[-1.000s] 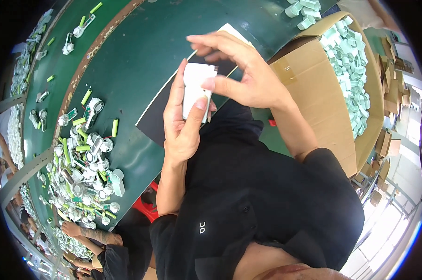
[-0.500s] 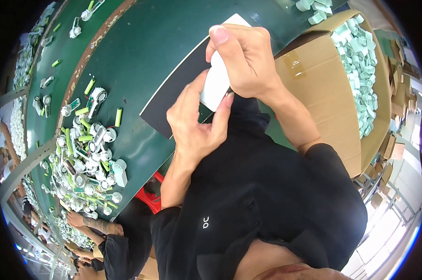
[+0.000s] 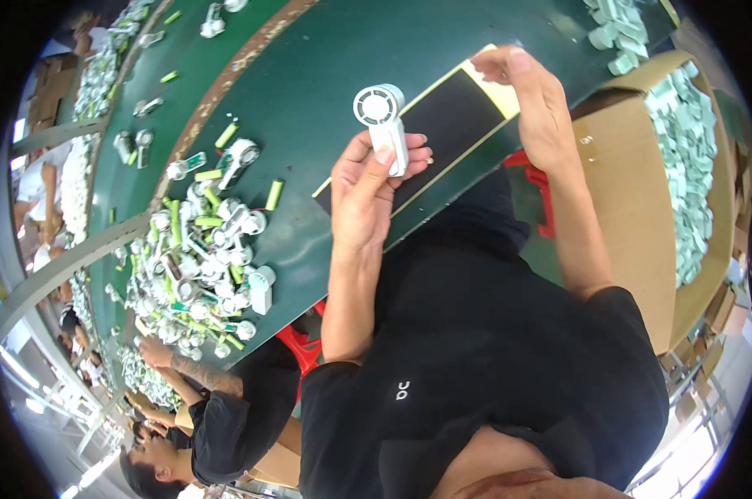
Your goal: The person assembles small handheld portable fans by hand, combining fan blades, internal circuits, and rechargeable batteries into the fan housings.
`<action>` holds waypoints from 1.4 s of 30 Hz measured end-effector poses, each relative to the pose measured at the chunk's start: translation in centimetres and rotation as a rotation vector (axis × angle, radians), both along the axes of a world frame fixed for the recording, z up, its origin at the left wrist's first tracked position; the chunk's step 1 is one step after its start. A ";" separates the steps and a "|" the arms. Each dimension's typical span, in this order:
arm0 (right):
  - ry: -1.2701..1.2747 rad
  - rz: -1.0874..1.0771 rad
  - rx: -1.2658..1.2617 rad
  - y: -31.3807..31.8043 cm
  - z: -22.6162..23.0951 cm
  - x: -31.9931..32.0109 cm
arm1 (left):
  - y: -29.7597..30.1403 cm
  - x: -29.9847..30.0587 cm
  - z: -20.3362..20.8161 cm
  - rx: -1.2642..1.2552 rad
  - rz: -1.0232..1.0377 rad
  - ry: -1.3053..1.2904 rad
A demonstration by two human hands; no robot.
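One fan (image 3: pixel 384 127), seemingly white, occupies the left hand (image 3: pixel 364 187).

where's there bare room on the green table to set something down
The widest bare patch of the green table lies between the parts heap, brown edge and dark mat. Another lies between the mat and the pale green pieces. Crowded: the heap, and the mat's left end, where the left hand holds a handheld fan.

- Handheld fan (image 3: pixel 387 126): white, its round face ringed with dark slots.
- Mat (image 3: pixel 452 125): black with a pale yellow border.
- Worktable (image 3: pixel 305 104): deep green.
- Heaped parts (image 3: pixel 189 291): white, with lime-green cylinders (image 3: pixel 209 222).
- Box (image 3: pixel 629 224): tan; pieces inside (image 3: pixel 683 170), pale mint.
- Shirt (image 3: pixel 509 358): black, small white mark.
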State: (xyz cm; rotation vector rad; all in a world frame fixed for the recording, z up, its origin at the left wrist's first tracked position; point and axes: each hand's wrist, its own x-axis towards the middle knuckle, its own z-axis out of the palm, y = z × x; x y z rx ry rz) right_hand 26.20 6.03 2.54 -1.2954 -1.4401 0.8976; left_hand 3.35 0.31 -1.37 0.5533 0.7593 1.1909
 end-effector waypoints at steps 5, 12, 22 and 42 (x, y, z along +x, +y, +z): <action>-0.151 -0.016 -0.135 -2.0 -3.6 -0.1 | 0.2 -1.2 0.0 0.016 0.094 0.155; -0.247 -0.055 0.048 -2.5 -5.2 0.3 | 4.6 -5.5 2.5 0.112 0.246 0.330; -0.286 -0.025 0.112 1.0 -4.9 0.0 | 25.2 -20.0 -0.1 0.050 0.525 1.005; -0.427 0.734 0.345 7.8 -3.0 -17.3 | 22.3 -31.0 5.1 0.172 0.360 1.666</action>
